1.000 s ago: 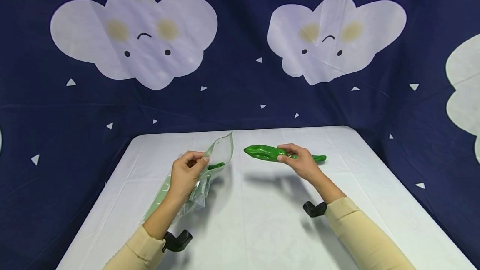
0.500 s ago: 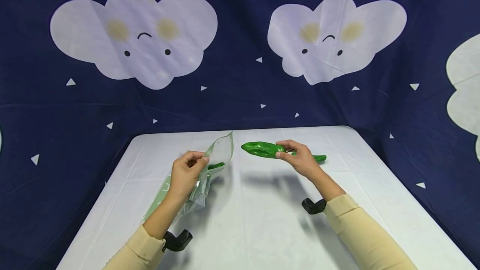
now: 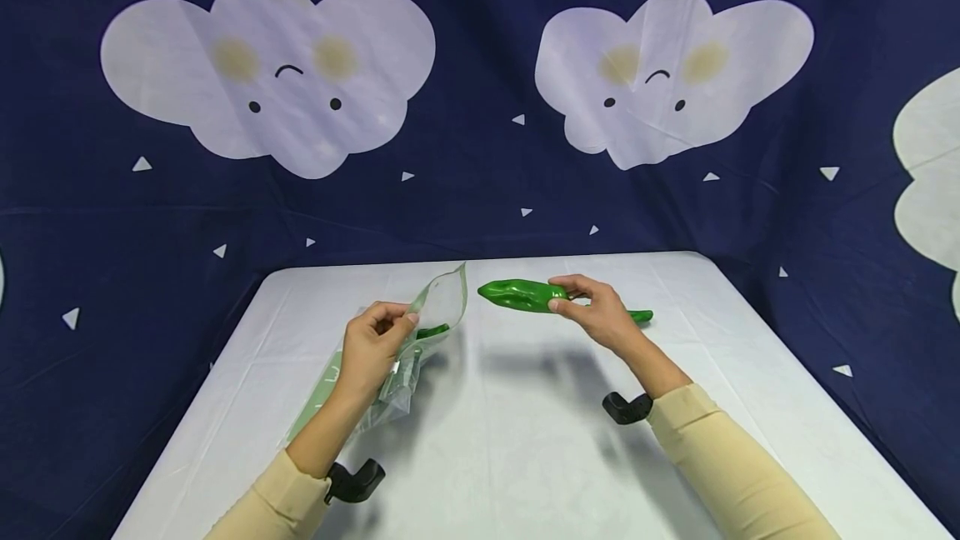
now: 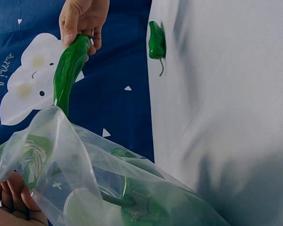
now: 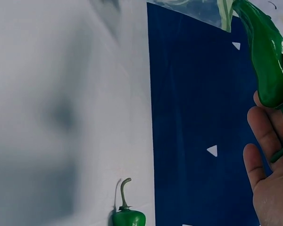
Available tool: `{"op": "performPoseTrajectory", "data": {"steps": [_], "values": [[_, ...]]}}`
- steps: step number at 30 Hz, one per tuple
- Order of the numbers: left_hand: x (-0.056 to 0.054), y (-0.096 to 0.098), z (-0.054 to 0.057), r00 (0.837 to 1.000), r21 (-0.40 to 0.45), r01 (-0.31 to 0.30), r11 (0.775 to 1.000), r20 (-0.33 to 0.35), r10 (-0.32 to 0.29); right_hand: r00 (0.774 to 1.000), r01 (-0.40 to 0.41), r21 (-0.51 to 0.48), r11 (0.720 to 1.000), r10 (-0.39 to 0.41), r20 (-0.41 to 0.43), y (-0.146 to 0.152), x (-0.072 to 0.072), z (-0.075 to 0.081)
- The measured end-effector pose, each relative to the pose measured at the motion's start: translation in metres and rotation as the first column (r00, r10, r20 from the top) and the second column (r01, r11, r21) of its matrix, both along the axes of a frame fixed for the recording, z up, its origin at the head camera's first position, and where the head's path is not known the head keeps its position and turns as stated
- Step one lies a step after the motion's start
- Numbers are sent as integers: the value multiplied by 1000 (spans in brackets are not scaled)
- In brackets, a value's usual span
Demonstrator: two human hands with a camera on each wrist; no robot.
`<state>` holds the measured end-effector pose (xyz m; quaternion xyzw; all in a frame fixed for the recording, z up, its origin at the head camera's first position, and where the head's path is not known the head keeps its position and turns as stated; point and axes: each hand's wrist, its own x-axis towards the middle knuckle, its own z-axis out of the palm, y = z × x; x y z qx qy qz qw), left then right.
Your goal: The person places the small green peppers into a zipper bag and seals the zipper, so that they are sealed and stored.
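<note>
My left hand (image 3: 372, 348) pinches the rim of a clear plastic bag (image 3: 442, 300) with green printed parts, its mouth gaping to the right. Inside the bag shows a green pepper (image 3: 432, 331); in the left wrist view a green pepper with its stem (image 4: 144, 212) is seen through the film. A long glossy green chili pepper (image 3: 517, 295) is held at its stem end by my right hand (image 3: 596, 311), above the table. Its tip points left, a short way from the bag's mouth. Another green pepper (image 3: 641, 317) lies on the table behind my right hand, partly hidden in the head view.
A white-covered table (image 3: 495, 448) stands against a dark blue curtain (image 3: 480, 198) with cloud prints. Each wrist carries a black camera mount, the left one (image 3: 356, 482) and the right one (image 3: 627, 409).
My right hand has moved slightly left and upward in the head view, bringing the pepper's tip nearer the bag. The left hand and the bag have stayed in place.
</note>
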<state>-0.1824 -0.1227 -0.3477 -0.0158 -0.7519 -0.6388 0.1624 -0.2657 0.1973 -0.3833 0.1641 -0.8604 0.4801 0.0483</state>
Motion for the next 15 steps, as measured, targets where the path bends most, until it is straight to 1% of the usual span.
{"op": "performPoseTrajectory", "data": {"steps": [8, 15], "values": [[1, 0, 1, 1000, -11, -3, 1000, 12, 3, 1000, -9, -3, 1000, 9, -18, -5, 1, 5], [2, 1, 2, 1000, -18, -3, 1000, 4, 3, 999, -3, 6, 1000, 3, -40, -10, 1, 9]]}}
